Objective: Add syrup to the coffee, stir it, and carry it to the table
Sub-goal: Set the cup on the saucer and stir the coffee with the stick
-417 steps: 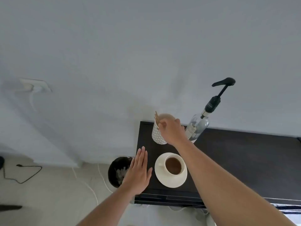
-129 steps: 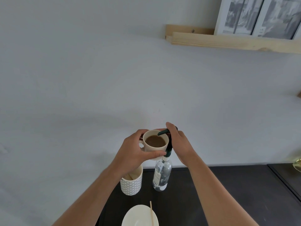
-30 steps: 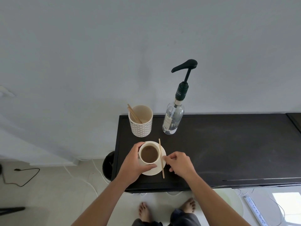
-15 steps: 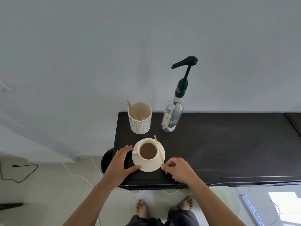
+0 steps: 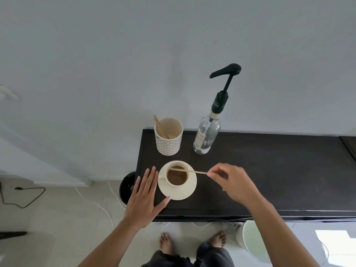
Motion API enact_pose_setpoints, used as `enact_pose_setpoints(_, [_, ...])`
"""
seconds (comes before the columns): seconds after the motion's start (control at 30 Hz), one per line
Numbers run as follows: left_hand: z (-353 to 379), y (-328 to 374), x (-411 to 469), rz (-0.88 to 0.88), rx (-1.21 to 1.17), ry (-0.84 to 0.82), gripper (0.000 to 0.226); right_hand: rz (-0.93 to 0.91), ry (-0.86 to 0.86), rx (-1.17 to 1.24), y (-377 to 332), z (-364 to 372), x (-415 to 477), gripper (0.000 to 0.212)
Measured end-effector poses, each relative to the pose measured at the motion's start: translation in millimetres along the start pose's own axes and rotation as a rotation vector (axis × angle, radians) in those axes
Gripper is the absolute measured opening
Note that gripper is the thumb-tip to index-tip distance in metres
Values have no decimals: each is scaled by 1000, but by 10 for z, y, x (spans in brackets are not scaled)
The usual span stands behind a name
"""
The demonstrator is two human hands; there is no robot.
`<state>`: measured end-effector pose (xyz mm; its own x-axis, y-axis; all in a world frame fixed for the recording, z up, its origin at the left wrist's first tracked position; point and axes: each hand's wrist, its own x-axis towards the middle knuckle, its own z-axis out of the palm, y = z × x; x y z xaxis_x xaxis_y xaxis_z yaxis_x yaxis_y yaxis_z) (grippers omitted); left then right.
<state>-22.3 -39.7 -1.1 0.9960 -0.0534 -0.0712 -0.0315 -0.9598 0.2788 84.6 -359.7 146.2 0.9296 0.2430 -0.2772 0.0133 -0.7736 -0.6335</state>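
A cream cup of brown coffee (image 5: 177, 177) stands on a cream saucer (image 5: 183, 194) near the left end of a black counter (image 5: 269, 170). My right hand (image 5: 229, 182) pinches the end of a thin wooden stir stick (image 5: 192, 171), which lies almost level across the cup's far rim, its other end over the coffee. My left hand (image 5: 143, 197) rests flat and open on the counter, fingers spread, its thumb touching the saucer's left front edge. A clear syrup bottle (image 5: 207, 134) with a black pump stands behind the cup.
A patterned holder (image 5: 168, 140) with more wooden sticks stands left of the bottle. A dark bin (image 5: 126, 187) sits on the floor by the counter's left end. White cables, my bare feet (image 5: 192, 242) and a pale round bin (image 5: 252, 240) are below the counter's front edge.
My right hand lifted the stir stick off the saucer and swung it level over the cup. My left hand let go of the cup and settled flat beside the saucer.
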Motion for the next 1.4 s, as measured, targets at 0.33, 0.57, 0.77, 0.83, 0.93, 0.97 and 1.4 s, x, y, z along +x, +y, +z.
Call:
enact_pose_setpoints(0.33, [-59, 46, 12, -15, 39, -37, 106, -308, 103, 1, -581, 257, 47, 9])
enact_pose_setpoints(0.57, [29, -5, -7, 8, 9, 21, 88, -324, 51, -138, -707, 330, 16, 22])
enact_pose_setpoints(0.77, [144, -38, 14, -78, 3, 68, 72, -236, 213, -173, -649, 216, 72, 21])
enact_pose_setpoints(0.83, [166, -45, 23, -75, 15, 78, 72, -281, 188, -114, -723, 262, 72, 21])
enact_pose_setpoints(0.93, [195, -56, 19, -70, 31, 87, 74, -389, 56, -105, -855, 360, 11, 24])
enact_pose_setpoints(0.97, [203, -57, 20, -69, 37, 91, 74, -413, 17, -144, -874, 376, -18, 25])
enact_pose_setpoints(1.4, [230, -73, 29, -64, 38, 105, 75, -361, -12, -278, -1064, 303, 49, 30])
